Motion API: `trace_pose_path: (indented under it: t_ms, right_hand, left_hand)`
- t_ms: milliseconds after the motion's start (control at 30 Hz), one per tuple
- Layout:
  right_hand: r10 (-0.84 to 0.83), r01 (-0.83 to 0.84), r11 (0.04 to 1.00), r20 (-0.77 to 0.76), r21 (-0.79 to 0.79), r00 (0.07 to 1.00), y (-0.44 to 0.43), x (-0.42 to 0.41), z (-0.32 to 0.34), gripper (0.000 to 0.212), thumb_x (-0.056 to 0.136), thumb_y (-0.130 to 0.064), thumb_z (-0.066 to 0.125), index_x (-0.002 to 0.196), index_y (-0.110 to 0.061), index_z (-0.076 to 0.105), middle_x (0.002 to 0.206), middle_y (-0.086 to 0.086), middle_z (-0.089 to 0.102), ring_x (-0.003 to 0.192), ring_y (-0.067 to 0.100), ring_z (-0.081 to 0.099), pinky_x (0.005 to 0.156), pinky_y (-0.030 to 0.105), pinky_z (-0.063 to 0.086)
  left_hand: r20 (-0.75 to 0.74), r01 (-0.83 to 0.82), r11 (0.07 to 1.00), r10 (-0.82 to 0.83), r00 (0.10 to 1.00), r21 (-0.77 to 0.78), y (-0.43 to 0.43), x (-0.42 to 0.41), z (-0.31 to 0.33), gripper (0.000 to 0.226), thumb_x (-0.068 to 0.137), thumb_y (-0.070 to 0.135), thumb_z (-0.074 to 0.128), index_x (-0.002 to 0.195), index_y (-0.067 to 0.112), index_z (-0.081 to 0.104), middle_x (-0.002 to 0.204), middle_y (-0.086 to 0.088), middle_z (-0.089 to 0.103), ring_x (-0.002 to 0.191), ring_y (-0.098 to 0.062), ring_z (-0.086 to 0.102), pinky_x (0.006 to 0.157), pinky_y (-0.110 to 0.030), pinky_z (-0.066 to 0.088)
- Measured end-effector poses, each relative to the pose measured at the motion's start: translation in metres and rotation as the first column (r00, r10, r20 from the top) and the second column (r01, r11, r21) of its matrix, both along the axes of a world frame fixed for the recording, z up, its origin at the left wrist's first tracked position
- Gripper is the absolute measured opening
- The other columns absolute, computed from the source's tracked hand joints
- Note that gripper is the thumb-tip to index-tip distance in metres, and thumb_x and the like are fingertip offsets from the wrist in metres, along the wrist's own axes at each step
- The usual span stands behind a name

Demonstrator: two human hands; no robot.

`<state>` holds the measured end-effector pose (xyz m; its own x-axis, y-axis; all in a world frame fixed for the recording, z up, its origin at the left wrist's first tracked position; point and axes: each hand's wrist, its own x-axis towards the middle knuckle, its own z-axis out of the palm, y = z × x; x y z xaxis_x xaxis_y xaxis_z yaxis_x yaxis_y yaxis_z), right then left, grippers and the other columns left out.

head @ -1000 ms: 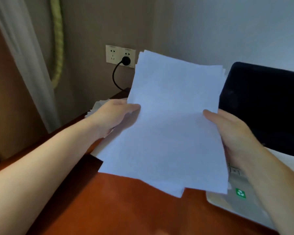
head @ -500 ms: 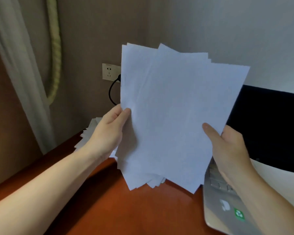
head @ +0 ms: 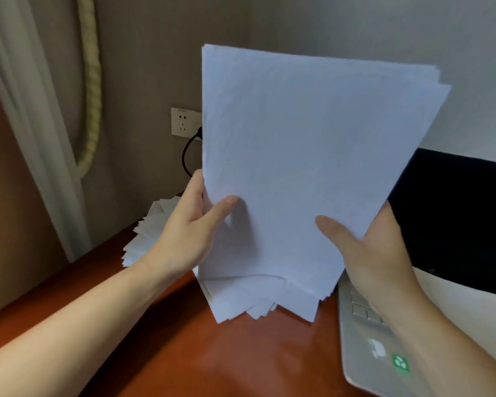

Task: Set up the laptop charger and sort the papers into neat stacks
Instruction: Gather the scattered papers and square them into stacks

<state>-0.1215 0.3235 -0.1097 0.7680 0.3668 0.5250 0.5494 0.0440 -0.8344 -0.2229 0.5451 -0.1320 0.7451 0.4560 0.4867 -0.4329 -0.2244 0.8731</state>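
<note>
In the paper-sorting step, the left hand (head: 192,233) and the right hand (head: 367,253) each grip 1 side of a bunch of white paper sheets (head: 298,156) held upright over the red-brown wooden table (head: 212,353), and its messy bottom likely needs tapping flat next.

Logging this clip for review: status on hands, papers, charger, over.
Left hand and right hand both grip the paper sheaf, upright, bottom edges uneven. Second pile on desk behind left hand. Black cable runs to wall outlet, partly behind sheaf.

We see the left hand (head: 189,233) and the right hand (head: 370,253) bare, like both forearms (head: 69,325), each thumb bearing a short, plain nail.
</note>
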Motion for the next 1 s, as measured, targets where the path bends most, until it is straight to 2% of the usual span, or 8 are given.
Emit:
trace_pose_path:
  t_ms: [100, 200, 367, 600, 700, 833, 900, 1000]
  right_hand:
    - [0.006, -0.015, 0.988, -0.057, -0.153, 0.998, 0.002, -0.001, -0.007, 0.052, 0.088, -0.018, 0.073, 0.132, -0.035, 0.05, 0.111, -0.024, 0.066, 0.103, -0.009, 0.061, 0.073, 0.008, 0.047]
    - [0.01, -0.026, 0.966, -0.062, -0.258, 0.998, 0.001, -0.004, -0.006, 0.039, 0.093, -0.023, 0.067, 0.124, -0.04, 0.051, 0.111, -0.026, 0.063, 0.103, -0.009, 0.058, 0.074, 0.009, 0.042]
    - [0.031, -0.049, 0.981, -0.1, -0.189, 0.995, -0.006, -0.008, 0.01, 0.026, 0.093, -0.018, 0.068, 0.105, -0.04, 0.063, 0.101, -0.028, 0.071, 0.093, -0.007, 0.067, 0.078, 0.018, 0.05]
    - [0.046, -0.079, 0.981, -0.182, -0.179, 0.982, -0.029, -0.021, 0.024, 0.022, 0.093, -0.015, 0.067, 0.104, -0.034, 0.068, 0.097, -0.019, 0.075, 0.088, 0.003, 0.072, 0.076, 0.027, 0.054]
    - [-0.051, 0.015, 0.985, -0.203, -0.174, 0.978, -0.056, -0.024, 0.021, 0.017, 0.092, -0.018, 0.069, 0.1, -0.033, 0.069, 0.094, -0.018, 0.076, 0.085, 0.004, 0.073, 0.078, 0.032, 0.055]
    - [-0.231, 0.201, 0.95, -0.106, -0.237, 0.967, -0.109, -0.024, 0.008, 0.018, 0.096, -0.025, 0.063, 0.107, -0.039, 0.063, 0.094, -0.022, 0.072, 0.083, -0.009, 0.066, 0.067, 0.016, 0.049]
    - [-0.333, 0.308, 0.899, -0.031, -0.312, 0.942, -0.141, -0.025, 0.003, 0.016, 0.099, -0.026, 0.057, 0.112, -0.035, 0.056, 0.094, -0.022, 0.066, 0.077, -0.01, 0.063, 0.056, 0.007, 0.044]
    - [-0.473, 0.446, 0.785, 0.049, -0.43, 0.88, -0.194, -0.027, 0.0, 0.009, 0.1, -0.019, 0.05, 0.103, -0.024, 0.056, 0.086, -0.013, 0.062, 0.071, 0.003, 0.06, 0.049, 0.013, 0.042]
  left_hand:
    - [-0.096, 0.024, 1.0, -0.025, 0.995, -0.018, -0.005, 0.003, -0.007, 0.036, 0.105, 0.01, 0.053, 0.138, 0.025, 0.05, 0.136, 0.011, 0.065, 0.129, -0.009, 0.059, 0.114, -0.045, 0.043]
    - [-0.129, 0.017, 1.0, -0.016, 0.991, 0.005, -0.01, 0.006, -0.012, 0.038, 0.106, 0.007, 0.05, 0.139, 0.025, 0.052, 0.136, 0.01, 0.066, 0.129, -0.011, 0.06, 0.113, -0.043, 0.044]
    - [-0.111, -0.013, 0.991, -0.002, 0.994, -0.135, -0.014, 0.004, -0.004, 0.028, 0.108, 0.005, 0.044, 0.127, 0.019, 0.058, 0.119, 0.004, 0.075, 0.111, -0.015, 0.071, 0.094, -0.031, 0.054]
    - [-0.227, 0.009, 0.938, -0.094, 0.969, -0.347, -0.046, -0.001, -0.008, 0.025, 0.11, 0.023, 0.044, 0.115, 0.019, 0.068, 0.11, -0.002, 0.078, 0.105, -0.023, 0.074, 0.106, -0.049, 0.05]
    - [-0.316, 0.052, 0.942, -0.163, 0.935, -0.331, -0.075, -0.003, -0.008, 0.028, 0.11, 0.031, 0.043, 0.115, 0.023, 0.069, 0.108, -0.001, 0.079, 0.104, -0.023, 0.074, 0.105, -0.049, 0.051]
    - [-0.404, 0.125, 0.959, -0.223, 0.887, -0.254, -0.115, -0.004, -0.003, 0.024, 0.108, 0.025, 0.047, 0.112, 0.022, 0.071, 0.095, 0.006, 0.08, 0.089, -0.012, 0.076, 0.088, -0.031, 0.056]
    - [-0.448, 0.192, 0.949, -0.288, 0.846, -0.249, -0.144, -0.004, 0.002, 0.025, 0.108, 0.02, 0.048, 0.102, 0.02, 0.072, 0.09, 0.006, 0.08, 0.081, -0.009, 0.075, 0.076, -0.023, 0.056]
    - [-0.498, 0.282, 0.927, -0.371, 0.784, -0.248, -0.19, 0.004, 0.009, 0.024, 0.106, 0.019, 0.049, 0.101, 0.015, 0.072, 0.096, -0.003, 0.08, 0.084, -0.015, 0.074, 0.076, -0.024, 0.057]
